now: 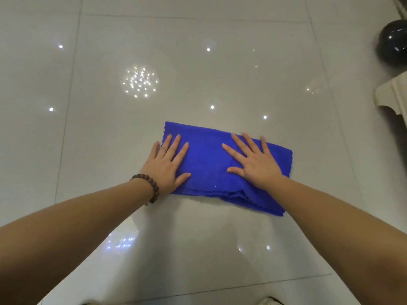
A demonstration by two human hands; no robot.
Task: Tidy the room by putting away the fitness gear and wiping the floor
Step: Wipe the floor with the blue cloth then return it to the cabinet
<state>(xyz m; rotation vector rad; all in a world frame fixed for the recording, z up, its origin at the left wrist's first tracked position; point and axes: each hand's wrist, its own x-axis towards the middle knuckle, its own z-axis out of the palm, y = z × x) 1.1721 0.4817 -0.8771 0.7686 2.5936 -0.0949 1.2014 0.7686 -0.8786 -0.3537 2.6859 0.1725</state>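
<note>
Hands flat, fingers spread: left hand [168, 164] and right hand [253, 160] press folded blue microfibre cloth [211, 164] onto glossy white tiled floor [132, 128], mid-frame; grip on nothing.

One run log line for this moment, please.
step: wiping | left hand: flat on blue cloth | right hand: flat on cloth | floor: glossy tiles

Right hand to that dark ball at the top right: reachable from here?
Probably not without shifting. The right hand lies flat on the blue cloth; the dark ball sits well beyond it, past a cream furniture edge.
</note>
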